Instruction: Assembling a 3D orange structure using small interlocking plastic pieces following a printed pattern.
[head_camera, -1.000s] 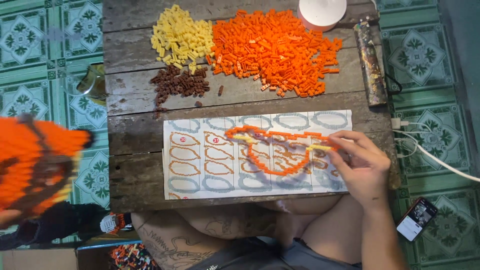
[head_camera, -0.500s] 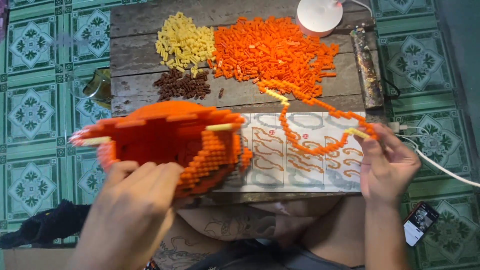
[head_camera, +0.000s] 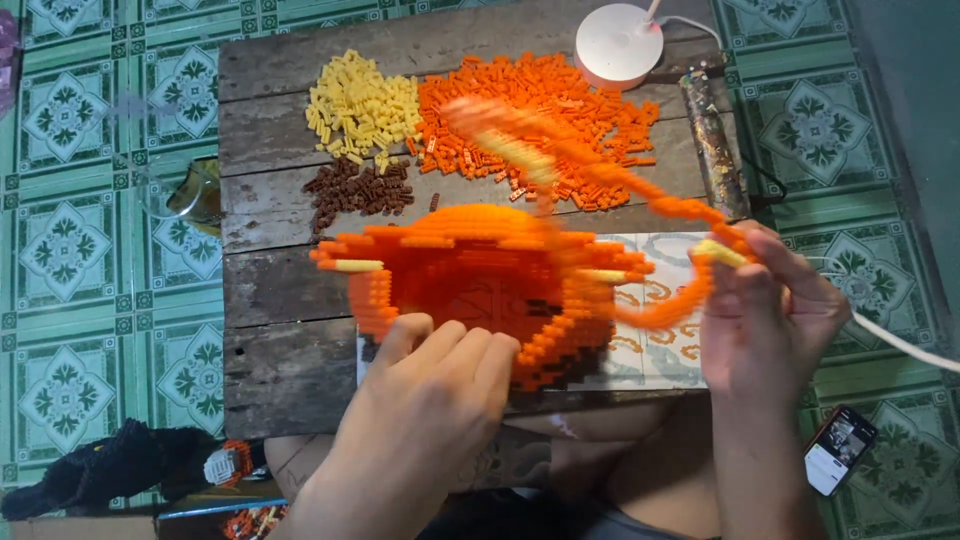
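Green patterned floor tiles surround a worn wooden desk (head_camera: 290, 330). The left hand (head_camera: 435, 385) grips an orange brick-built shell (head_camera: 480, 285) above it; the right hand (head_camera: 770, 310) pinches a blurred orange brick chain (head_camera: 600, 180). Loose orange bricks (head_camera: 590, 110) lie behind.

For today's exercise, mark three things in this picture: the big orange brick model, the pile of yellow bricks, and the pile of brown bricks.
orange brick model (head_camera: 480, 255), head view, on its upper studded wall.
pile of yellow bricks (head_camera: 360, 100), head view, middle of the heap.
pile of brown bricks (head_camera: 355, 190), head view, middle of the heap.
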